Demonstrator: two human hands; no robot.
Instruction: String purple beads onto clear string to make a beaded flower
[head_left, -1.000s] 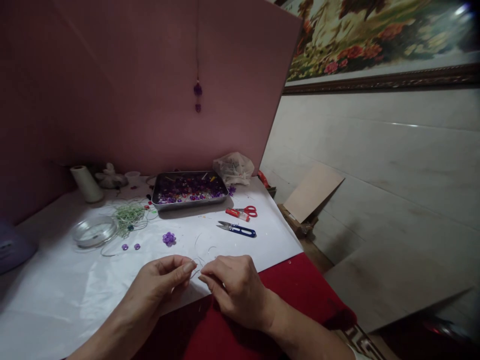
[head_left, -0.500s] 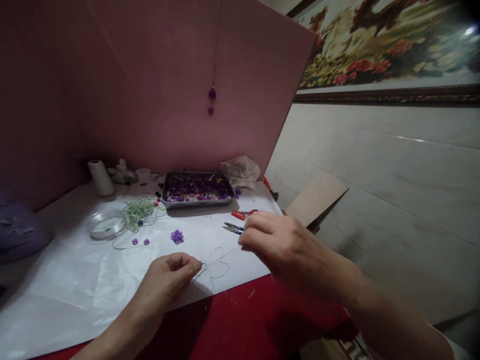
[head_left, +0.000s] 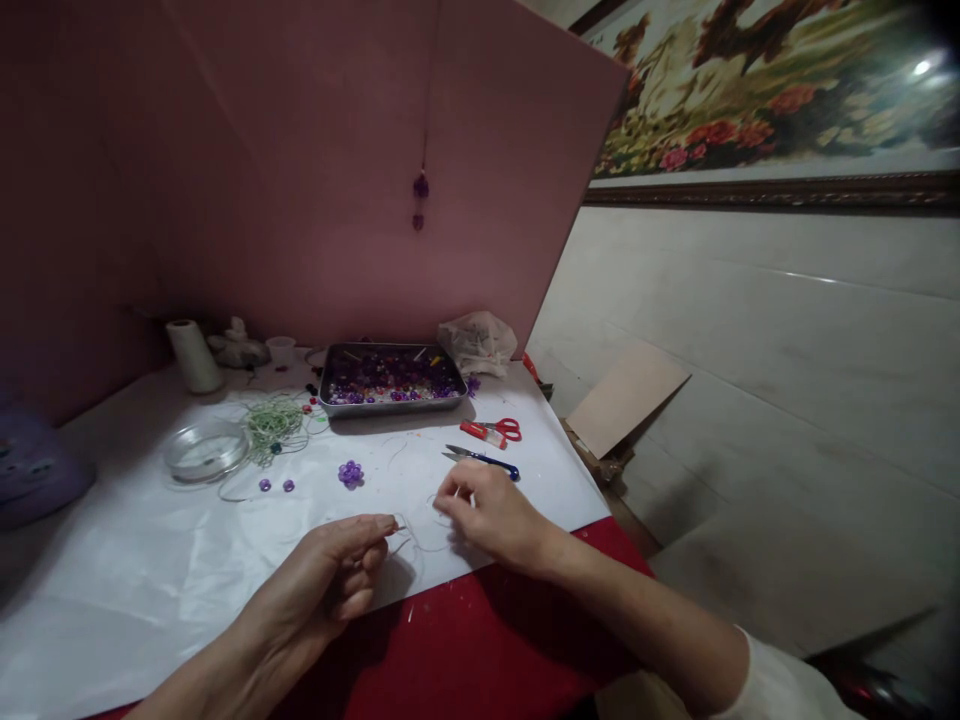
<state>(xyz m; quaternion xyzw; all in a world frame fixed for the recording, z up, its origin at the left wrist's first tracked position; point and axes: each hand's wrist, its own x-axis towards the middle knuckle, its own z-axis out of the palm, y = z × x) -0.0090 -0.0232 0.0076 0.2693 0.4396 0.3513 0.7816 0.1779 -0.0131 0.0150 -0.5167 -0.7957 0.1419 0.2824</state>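
Note:
My left hand (head_left: 337, 565) is closed in a pinch between thumb and forefinger, low over the front of the white sheet. It grips a thin pale thread (head_left: 429, 549), whose loops hang between the hands. My right hand (head_left: 487, 510) also pinches, fingertips together, on a stretch of thread to the right. Past the left hand lies a purple bead flower (head_left: 351, 474), with two loose purple beads (head_left: 277, 485) left of it. Blue-handled thread snips (head_left: 484, 461) lie just beyond the right hand, and red-handled scissors (head_left: 508, 429) lie farther back beside a small red-and-white tube (head_left: 484, 434).
A metal tray (head_left: 394, 408) of mixed beads stands at the back. To its left are tangled green cord (head_left: 274, 422), a clear spool (head_left: 206, 455) and a white thread cone (head_left: 195, 357). A plastic bag (head_left: 478, 342) sits right of the tray. A beaded string (head_left: 420, 187) hangs against the pink panel.
My right hand has come down and left, closer to my left hand, uncovering the scissors and snips. The thread, stretched before, now hangs slack in loops. My left hand has turned slightly.

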